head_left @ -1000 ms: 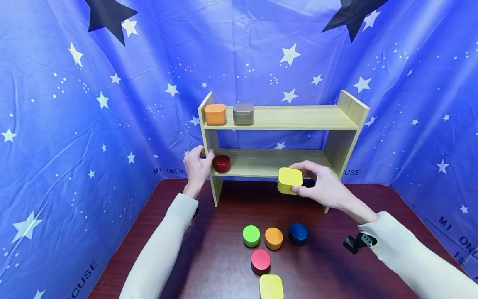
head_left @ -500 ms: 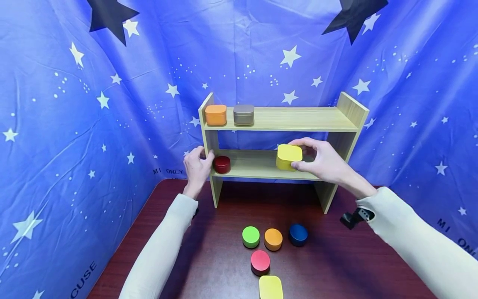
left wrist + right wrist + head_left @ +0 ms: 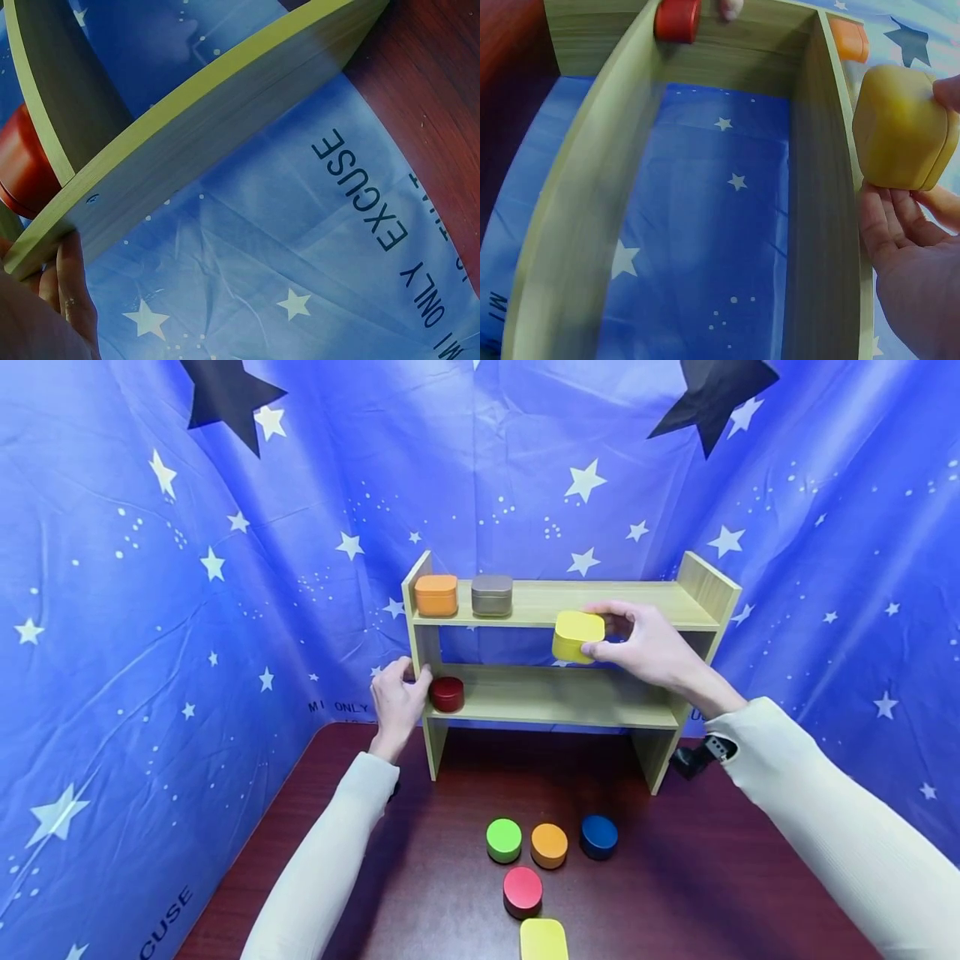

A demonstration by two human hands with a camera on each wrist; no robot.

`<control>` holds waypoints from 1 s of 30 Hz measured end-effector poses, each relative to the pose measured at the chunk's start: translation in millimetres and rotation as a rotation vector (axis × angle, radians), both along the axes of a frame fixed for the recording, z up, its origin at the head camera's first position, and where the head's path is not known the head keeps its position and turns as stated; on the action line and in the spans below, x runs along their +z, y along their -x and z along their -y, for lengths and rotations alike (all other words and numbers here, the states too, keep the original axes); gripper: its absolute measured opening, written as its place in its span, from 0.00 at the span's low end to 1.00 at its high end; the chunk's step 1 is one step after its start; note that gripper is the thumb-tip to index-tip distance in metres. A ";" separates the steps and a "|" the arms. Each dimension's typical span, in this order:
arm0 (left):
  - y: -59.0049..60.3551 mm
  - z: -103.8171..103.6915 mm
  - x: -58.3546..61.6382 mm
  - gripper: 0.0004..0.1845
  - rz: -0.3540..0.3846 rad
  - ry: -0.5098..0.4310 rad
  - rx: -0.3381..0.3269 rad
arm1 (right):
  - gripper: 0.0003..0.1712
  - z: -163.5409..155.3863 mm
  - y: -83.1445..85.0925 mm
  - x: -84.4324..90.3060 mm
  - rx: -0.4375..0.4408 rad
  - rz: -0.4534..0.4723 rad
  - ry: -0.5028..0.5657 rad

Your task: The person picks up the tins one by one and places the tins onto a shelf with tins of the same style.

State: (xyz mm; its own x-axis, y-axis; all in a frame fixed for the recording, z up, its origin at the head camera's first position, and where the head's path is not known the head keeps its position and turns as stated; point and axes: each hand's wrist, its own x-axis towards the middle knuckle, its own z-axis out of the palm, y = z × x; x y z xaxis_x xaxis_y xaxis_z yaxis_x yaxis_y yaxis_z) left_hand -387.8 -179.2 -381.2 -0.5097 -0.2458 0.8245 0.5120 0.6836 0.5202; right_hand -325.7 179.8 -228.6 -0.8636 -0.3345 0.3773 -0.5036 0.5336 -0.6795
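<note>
My right hand (image 3: 647,642) pinches a yellow square tin (image 3: 578,636) between thumb and fingers, raised in front of the upper board's front edge. The right wrist view shows the same yellow tin (image 3: 904,127) beside the upper board. My left hand (image 3: 400,697) grips the left side panel of the wooden shelf (image 3: 555,693), thumb at its front edge and fingers behind it. Close to that thumb, a dark red round tin (image 3: 447,693) sits at the lower board's left end. On the upper board stand an orange tin (image 3: 437,595) and a grey tin (image 3: 492,595).
On the dark red table (image 3: 442,893) in front of the shelf lie a green round tin (image 3: 503,840), an orange round tin (image 3: 549,845), a blue round tin (image 3: 598,836), a red round tin (image 3: 522,892) and a yellow square tin (image 3: 543,939). A blue star-printed cloth (image 3: 247,610) surrounds the table.
My right hand has lifted the yellow tin from just below the lower board up to the upper board's height. My left hand has stayed on the side panel.
</note>
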 end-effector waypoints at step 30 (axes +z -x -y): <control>0.8 1.3 -0.4 0.16 -0.016 0.012 -0.002 | 0.30 12.0 58.0 35.9 -0.048 0.063 0.019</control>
State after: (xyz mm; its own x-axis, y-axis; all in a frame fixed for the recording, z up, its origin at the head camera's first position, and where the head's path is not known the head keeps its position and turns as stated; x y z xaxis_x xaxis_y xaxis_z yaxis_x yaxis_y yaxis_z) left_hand -388.6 -180.5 -381.6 -0.4968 -0.2352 0.8354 0.5216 0.6884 0.5040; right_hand -383.7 167.8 -192.7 -0.9008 -0.2852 0.3273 -0.4333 0.5426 -0.7196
